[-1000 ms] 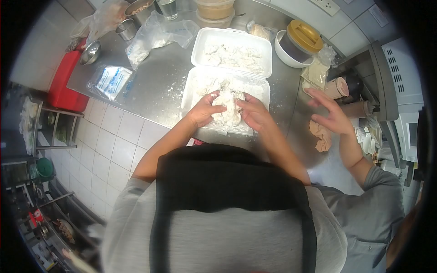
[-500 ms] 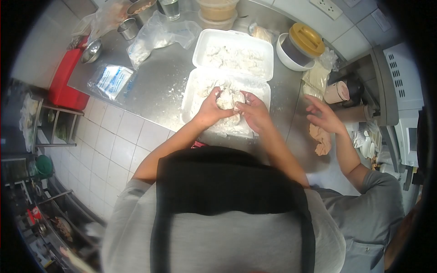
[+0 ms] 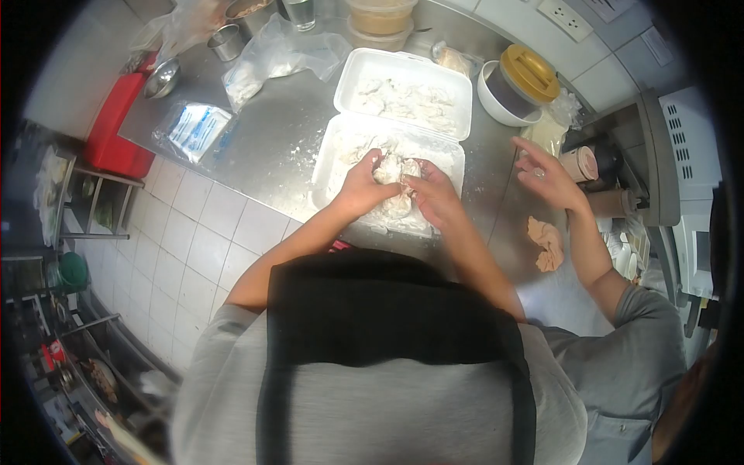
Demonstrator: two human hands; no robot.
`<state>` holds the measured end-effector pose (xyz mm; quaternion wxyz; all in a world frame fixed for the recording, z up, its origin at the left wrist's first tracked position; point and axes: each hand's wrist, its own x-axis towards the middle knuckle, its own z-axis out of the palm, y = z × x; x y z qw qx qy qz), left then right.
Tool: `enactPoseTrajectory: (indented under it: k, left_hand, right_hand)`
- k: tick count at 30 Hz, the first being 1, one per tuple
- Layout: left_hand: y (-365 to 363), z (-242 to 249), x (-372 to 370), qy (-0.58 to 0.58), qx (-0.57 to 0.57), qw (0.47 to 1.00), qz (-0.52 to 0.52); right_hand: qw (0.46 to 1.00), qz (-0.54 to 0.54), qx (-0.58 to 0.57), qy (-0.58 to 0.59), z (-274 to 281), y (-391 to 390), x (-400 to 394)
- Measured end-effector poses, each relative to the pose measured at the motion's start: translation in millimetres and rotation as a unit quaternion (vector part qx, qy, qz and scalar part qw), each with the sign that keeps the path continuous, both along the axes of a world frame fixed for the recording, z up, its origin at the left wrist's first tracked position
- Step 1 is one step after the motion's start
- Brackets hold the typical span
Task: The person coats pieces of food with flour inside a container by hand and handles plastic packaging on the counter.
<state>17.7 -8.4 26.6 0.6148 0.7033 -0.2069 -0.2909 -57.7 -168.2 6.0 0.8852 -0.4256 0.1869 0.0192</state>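
An open white foam container (image 3: 325,167) lies on the metal counter, with white flour and floury pieces in both halves. Over its near half, my left hand (image 3: 364,186) and my right hand (image 3: 432,194) hold one flour-coated piece (image 3: 397,169) between them. The fingers of both hands are closed around its sides, thumbs toward the middle. What the piece is under the flour cannot be made out.
A co-worker's hand (image 3: 549,180) is at the right, above a crumpled tan cloth (image 3: 545,244). Behind it are a white bowl (image 3: 496,105) and a yellow-lidded jar (image 3: 531,74). Plastic bags (image 3: 294,54), metal cups and a blue-white packet (image 3: 199,132) lie at the left.
The co-worker's hand has lifted away from the cloth, with a finger now pointing up and left. My hands keep the same hold, and the view has shifted slightly.
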Motion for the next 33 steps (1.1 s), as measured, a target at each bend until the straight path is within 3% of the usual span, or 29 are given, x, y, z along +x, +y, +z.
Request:
enactPoseTrajectory:
  k: [5, 8, 11, 16, 22, 25, 28, 33]
  left_hand:
    - [-2.2, -18.7, 4.1, -0.014, 0.009, 1.000, 0.012]
    - [-4.0, -28.3, 5.4, -0.055, 0.037, 0.998, 0.009]
    - [-3.2, -28.0, 8.0, -0.055, 0.024, 0.998, 0.006]
    - [-5.8, -23.7, 7.7, -0.107, 0.034, 0.994, 0.014]
    - [-3.3, -12.4, 8.4, -0.075, 0.023, 0.997, -0.019]
    - [-2.5, -19.6, 14.4, -0.012, -0.057, 0.997, -0.052]
    - [-2.8, -13.1, 11.3, -0.035, -0.045, 0.998, -0.031]
    - [-2.5, -18.1, 14.7, 0.040, -0.093, 0.994, -0.038]
  right_hand:
    - [0.999, 0.012, 0.041, 0.012, -5.8, -4.4, 2.1]
    - [0.999, 0.028, -0.024, -0.026, -3.4, -5.3, 2.9]
    - [0.999, 0.030, 0.033, 0.008, -6.8, -6.6, 2.6]
    - [0.999, 0.043, 0.004, 0.007, -4.3, -8.4, 4.0]
    - [0.997, 0.070, 0.021, 0.009, -9.2, -13.7, 4.1]
    - [0.995, 0.080, 0.053, 0.004, -9.8, -13.3, 3.7]
    - [0.995, 0.086, 0.035, -0.021, -7.9, -13.1, 4.6]
    - [0.994, 0.093, 0.054, -0.015, -12.1, -15.8, 3.6]
